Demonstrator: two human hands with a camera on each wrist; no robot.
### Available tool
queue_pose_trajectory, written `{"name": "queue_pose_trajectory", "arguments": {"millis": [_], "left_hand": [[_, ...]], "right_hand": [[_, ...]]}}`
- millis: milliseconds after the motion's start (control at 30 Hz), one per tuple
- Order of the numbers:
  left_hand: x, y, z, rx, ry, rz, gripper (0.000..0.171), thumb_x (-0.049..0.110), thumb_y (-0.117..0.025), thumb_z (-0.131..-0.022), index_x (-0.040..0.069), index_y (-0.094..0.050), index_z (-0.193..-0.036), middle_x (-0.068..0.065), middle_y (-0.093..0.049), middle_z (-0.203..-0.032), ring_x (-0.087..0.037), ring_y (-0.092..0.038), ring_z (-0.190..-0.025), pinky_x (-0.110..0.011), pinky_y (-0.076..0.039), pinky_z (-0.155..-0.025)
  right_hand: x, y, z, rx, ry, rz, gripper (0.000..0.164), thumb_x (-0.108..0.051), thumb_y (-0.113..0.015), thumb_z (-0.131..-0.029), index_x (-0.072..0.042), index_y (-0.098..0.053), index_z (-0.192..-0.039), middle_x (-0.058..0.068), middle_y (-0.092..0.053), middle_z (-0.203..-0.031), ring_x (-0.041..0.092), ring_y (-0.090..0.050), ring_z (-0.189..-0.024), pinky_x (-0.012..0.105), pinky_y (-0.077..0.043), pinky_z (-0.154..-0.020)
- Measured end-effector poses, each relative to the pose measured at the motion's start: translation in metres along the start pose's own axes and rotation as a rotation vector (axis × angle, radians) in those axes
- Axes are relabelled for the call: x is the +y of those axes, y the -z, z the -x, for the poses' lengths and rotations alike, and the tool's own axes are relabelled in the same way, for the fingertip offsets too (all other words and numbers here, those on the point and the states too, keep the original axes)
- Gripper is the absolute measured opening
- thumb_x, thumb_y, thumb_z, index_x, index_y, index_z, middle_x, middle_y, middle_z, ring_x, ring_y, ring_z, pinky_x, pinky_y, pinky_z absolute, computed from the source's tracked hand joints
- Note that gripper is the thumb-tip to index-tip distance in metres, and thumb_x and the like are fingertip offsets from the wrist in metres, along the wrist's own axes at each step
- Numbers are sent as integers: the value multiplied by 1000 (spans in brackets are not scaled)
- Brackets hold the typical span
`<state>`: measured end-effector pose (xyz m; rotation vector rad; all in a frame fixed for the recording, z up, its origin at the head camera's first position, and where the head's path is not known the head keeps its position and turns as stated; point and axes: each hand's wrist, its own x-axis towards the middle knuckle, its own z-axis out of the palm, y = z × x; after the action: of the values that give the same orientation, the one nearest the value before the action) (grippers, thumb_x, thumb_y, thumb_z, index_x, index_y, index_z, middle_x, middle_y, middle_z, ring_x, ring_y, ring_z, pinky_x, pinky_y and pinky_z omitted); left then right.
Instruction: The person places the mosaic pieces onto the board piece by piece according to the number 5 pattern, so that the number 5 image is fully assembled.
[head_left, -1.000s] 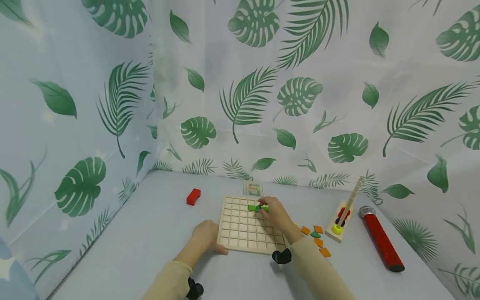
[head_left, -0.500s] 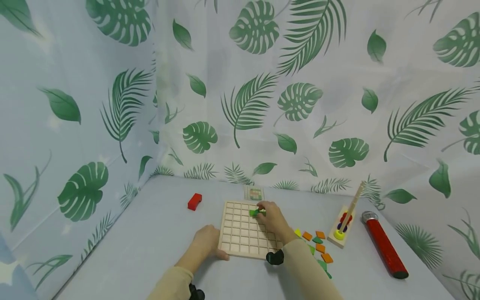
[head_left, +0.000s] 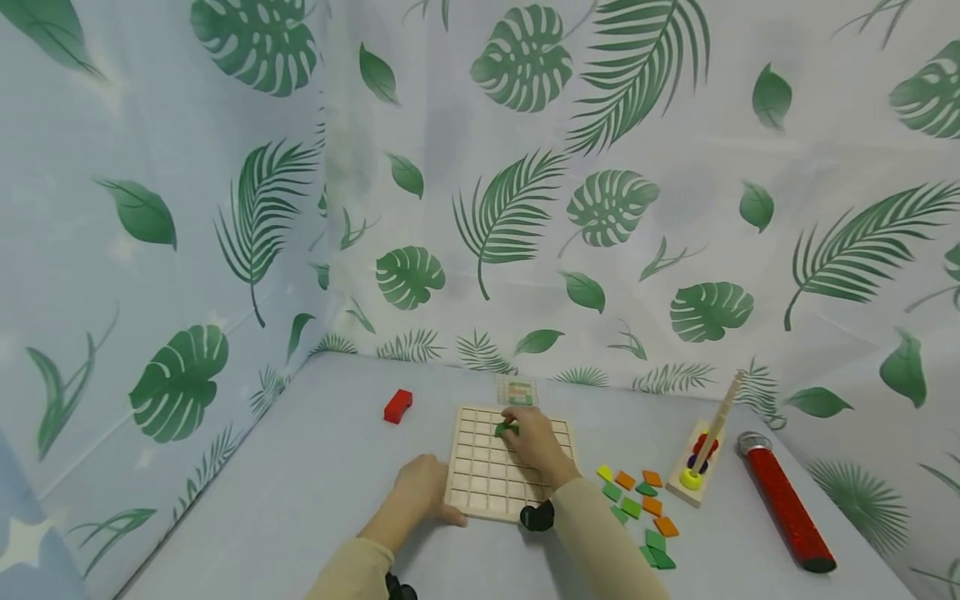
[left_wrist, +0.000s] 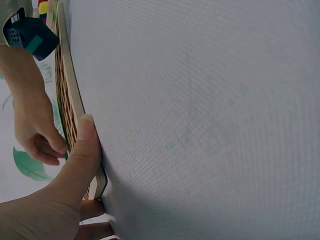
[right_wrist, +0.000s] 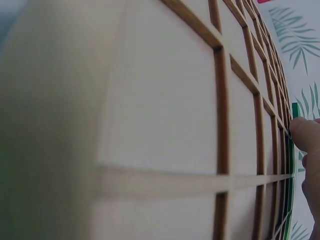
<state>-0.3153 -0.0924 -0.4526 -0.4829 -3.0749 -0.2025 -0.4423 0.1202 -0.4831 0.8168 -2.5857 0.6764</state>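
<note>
A square wooden grid board (head_left: 480, 487) lies on the table with rows of shallow square cells. My left hand (head_left: 422, 487) grips its near left corner, the thumb along the front edge and the fingers at the left side, as the left wrist view shows. Over a far row of cells, my right hand (head_left: 534, 442) pinches a small green tile (head_left: 500, 430) between thumb and fingers. In the right wrist view the green tile (right_wrist: 295, 110) stands up past the thumb, with more green along the far cells. The right fingers hide part of that row.
Loose orange tiles (head_left: 665, 526), green tiles (head_left: 656, 540) and a yellow tile (head_left: 604, 472) lie right of the board. Further right are a peg stand (head_left: 686, 492) with coloured pieces and a red microphone (head_left: 787, 508). A red block (head_left: 398, 406) and patterned card (head_left: 517, 391) lie beyond.
My right hand has shifted left along the far rows of the board with the green tile. The left hand stays at the corner. The head view has moved slightly, showing more loose tiles.
</note>
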Motion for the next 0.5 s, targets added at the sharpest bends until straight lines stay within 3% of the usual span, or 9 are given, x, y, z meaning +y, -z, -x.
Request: {"name": "queue_pose_trajectory", "arguments": {"millis": [233,500], "left_hand": [[0,-1,0,1,5,26,61,56,-84,-54,6,-67,-84,-5,-58,-75,-18,-57,-76,-33,-51,-71],[0,0,-1,1,6,19,60,55,-84,-55,6,-67,-84,-5,-58,-75,-19,-57,-77,-33,-51,-70]], "right_hand": [[1,-5,-3,37,-1,45,25,-8,-72,-82,0,-66,-105,7,-68,-93,29,-61,-91,44,-50,-80],[0,-8,-5,6,-23,4,27,-6,-71,-83,-2,-64,-108,7,-67,-97,29,-59,-96,44,-50,-81]]}}
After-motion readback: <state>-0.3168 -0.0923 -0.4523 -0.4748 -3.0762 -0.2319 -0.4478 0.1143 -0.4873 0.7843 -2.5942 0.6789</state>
